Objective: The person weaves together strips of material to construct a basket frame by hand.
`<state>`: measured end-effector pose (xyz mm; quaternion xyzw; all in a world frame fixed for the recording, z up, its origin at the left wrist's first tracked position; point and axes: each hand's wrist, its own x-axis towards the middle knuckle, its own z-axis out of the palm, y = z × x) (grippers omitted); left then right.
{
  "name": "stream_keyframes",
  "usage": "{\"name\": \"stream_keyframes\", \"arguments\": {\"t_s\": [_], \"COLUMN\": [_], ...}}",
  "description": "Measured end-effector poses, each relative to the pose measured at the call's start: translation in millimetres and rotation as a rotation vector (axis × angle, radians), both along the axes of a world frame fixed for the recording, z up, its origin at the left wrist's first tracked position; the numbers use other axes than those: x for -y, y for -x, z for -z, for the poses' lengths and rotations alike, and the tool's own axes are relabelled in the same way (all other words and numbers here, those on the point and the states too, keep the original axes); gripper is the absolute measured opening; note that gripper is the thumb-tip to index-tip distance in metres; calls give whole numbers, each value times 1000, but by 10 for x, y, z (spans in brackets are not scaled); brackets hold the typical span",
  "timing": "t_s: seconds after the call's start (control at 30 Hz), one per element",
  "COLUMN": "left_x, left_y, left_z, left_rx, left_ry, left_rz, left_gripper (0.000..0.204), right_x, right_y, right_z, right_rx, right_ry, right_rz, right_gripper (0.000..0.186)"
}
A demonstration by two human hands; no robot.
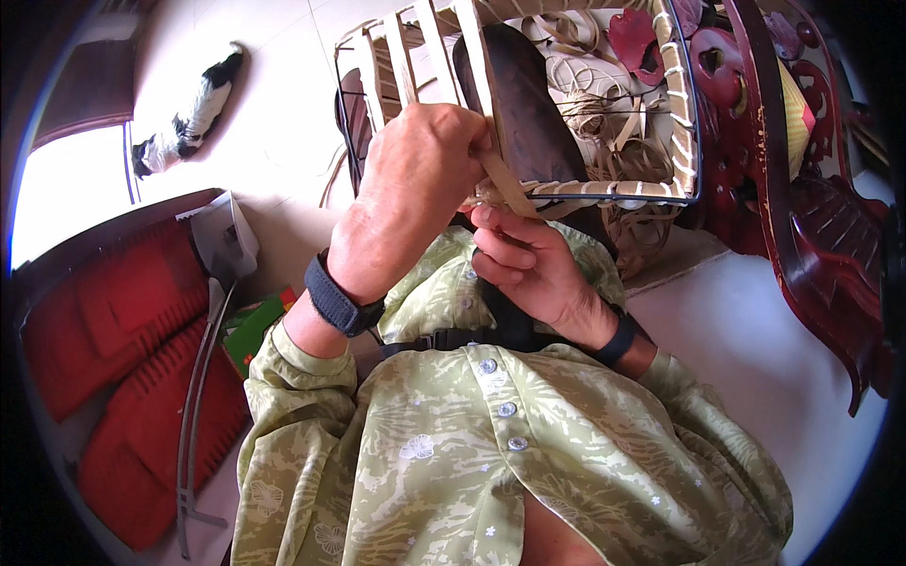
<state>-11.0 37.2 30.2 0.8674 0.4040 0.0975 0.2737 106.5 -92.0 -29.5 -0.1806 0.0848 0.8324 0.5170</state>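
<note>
A rectangular frame [686, 123] of dark rods lies in front of me, its rim wound with beige strip. Several flat beige straps [399, 52] run across its left half. My left hand [423, 174] is closed on a strap at the near edge, with its back upward and fingertips hidden. Just below and right of it, my right hand [528, 264] has curled fingers gripping the hanging end of a beige strap [510, 186]. A small twisted piece between the hands is too small to make out. Loose coiled strips [587, 113] show through the frame's right half.
Dark red carved wooden furniture [783, 226] stands at my right. At left are red ribbed plastic pieces [113, 321], a bent metal rod [193, 396] and a green box [247, 335]. A black-and-white animal [193, 118] lies on the tiled floor [283, 85] at the back left.
</note>
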Motion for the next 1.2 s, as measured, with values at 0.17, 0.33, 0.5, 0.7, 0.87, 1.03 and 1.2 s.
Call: {"name": "stream_keyframes", "arguments": {"t_s": [0.17,0.33,0.5,0.7,0.87,1.03,1.2], "left_x": [-11,-16,-10,40,37,-20,-47], "left_y": [3,19,-3,-39,-9,97,93], "left_z": [44,14,70,60,47,-130,-127], "left_rx": [-23,-10,-75,-95,-41,-2,60], "left_ry": [-27,-58,-128,-233,-112,135,148], "left_rz": [-21,23,46,37,44,85,109], "left_gripper": [12,13,9,7,12,16,17], "right_x": [16,-6,15,-17,17,37,57], "right_y": [-2,92,47,111,150,170,49], "right_z": [-56,-162,-78,-108,-104,-139,40], "right_rx": [143,425,429,583,717,626,246], "right_ry": [-7,-28,-81,-78,-126,-99,-68], "right_rz": [-8,13,3,41,39,97,58], "right_gripper": [25,27,26,28,31,26,27]}}
